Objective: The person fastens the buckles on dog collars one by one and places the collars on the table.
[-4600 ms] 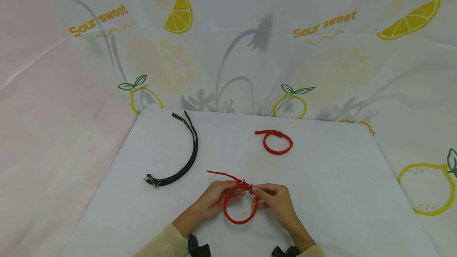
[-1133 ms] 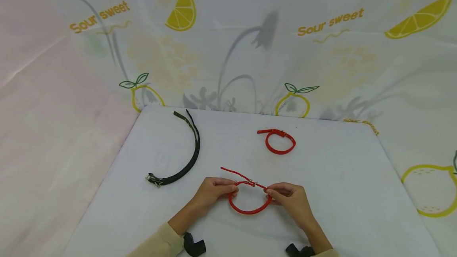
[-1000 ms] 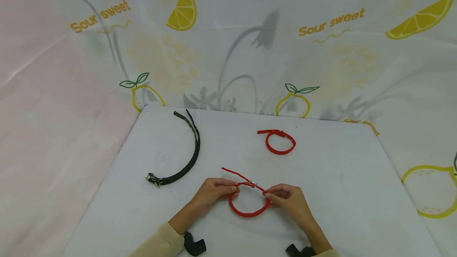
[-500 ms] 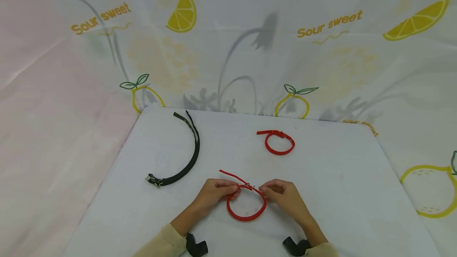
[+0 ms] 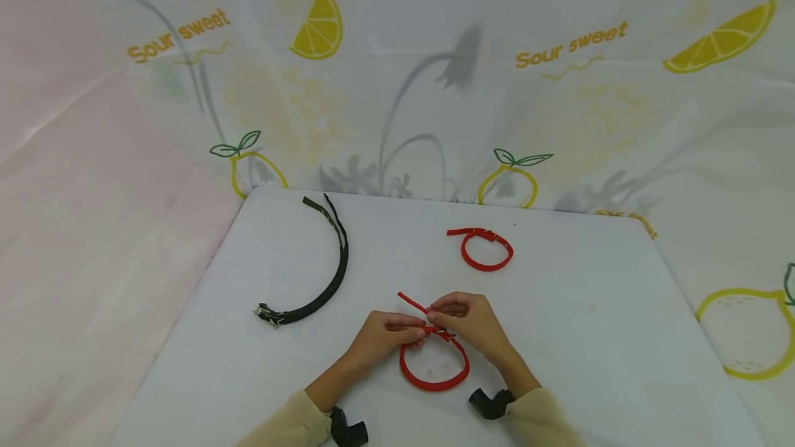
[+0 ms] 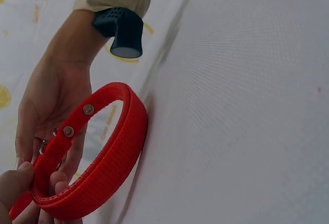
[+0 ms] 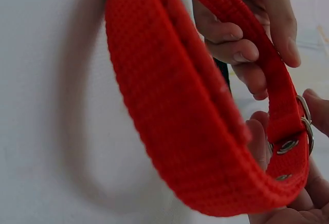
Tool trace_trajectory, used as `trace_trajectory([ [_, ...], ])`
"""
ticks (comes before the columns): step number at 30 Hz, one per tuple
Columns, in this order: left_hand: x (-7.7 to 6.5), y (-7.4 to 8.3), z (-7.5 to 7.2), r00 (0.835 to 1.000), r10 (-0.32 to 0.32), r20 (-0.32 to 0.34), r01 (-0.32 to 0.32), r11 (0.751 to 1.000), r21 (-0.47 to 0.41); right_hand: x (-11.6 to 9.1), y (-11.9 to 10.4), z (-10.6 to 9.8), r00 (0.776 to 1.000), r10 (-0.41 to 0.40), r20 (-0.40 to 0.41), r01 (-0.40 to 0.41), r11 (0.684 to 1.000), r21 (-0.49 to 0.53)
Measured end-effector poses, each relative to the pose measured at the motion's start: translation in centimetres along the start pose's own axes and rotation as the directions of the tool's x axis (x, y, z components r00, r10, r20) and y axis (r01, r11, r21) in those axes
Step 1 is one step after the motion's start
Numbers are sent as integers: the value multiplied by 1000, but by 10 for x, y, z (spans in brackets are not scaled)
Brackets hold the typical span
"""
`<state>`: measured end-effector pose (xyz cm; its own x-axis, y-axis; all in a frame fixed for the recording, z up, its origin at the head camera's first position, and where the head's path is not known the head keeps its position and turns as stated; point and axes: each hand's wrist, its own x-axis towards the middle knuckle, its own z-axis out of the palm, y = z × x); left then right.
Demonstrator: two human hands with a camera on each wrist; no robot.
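A red pet collar [image 5: 433, 385], buckled into a loop, is between both hands just above the white tabletop. My left hand [image 5: 384, 338] pinches the loop's left side next to the buckle. My right hand [image 5: 473, 321] holds the strap's free tail between thumb and fingers, behind the buckle; the tip sticks out to the upper left. In the left wrist view, two metal rivets show on the collar's band [image 6: 105, 131]. The right wrist view shows the metal buckle and ring [image 7: 307, 129] near the fingertips.
A second red collar [image 5: 487, 267], also looped, lies beyond my hands to the right. To the left lies a black collar [image 5: 333, 286], spread in an open curve with its metal fittings nearest me. A lemon-print cloth [image 5: 397, 88] hangs behind the white tabletop [image 5: 590, 336].
My right hand has moved from the loop's right side, let go there, and gone up and left to the strap's tail. My left hand stays on the collar, slightly further right.
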<state>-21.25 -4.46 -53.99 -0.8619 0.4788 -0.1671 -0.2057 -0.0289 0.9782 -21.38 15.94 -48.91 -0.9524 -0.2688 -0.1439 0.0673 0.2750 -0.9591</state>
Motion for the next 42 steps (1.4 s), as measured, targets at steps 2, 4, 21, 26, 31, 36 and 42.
trace_trajectory([
  [2, 0, 0, 1, 1000, -1, -3, 1, 1000, 1, 2, 4, 1, 1000, -28, 10, 27, 999, 23],
  [4, 1, 0, 1, 1000, -3, -13, 3, 1000, 10, 0, -2, 2, 998, -53, 20, 52, 998, 39],
  [21, 3, 18, 13, 965, 180, -190, -164, 982, 98, -15, -20, 2, 895, -430, -115, 423, 902, -81],
  [26, -2, 32, 18, 947, 235, -219, -227, 972, 59, -16, -17, -1, 849, -495, -186, 472, 868, -154],
  [31, -5, 36, 19, 939, 231, -256, -211, 972, 104, -13, -2, -1, 817, -532, -221, 452, 829, -329],
  [36, -5, 36, 21, 933, 247, -263, -199, 960, 198, -13, 5, 1, 772, -602, -205, 461, 752, -471],
  [42, -6, 34, 23, 927, 260, -269, -195, 949, 246, -15, 6, 2, 738, -659, -146, 472, 659, -585],
])
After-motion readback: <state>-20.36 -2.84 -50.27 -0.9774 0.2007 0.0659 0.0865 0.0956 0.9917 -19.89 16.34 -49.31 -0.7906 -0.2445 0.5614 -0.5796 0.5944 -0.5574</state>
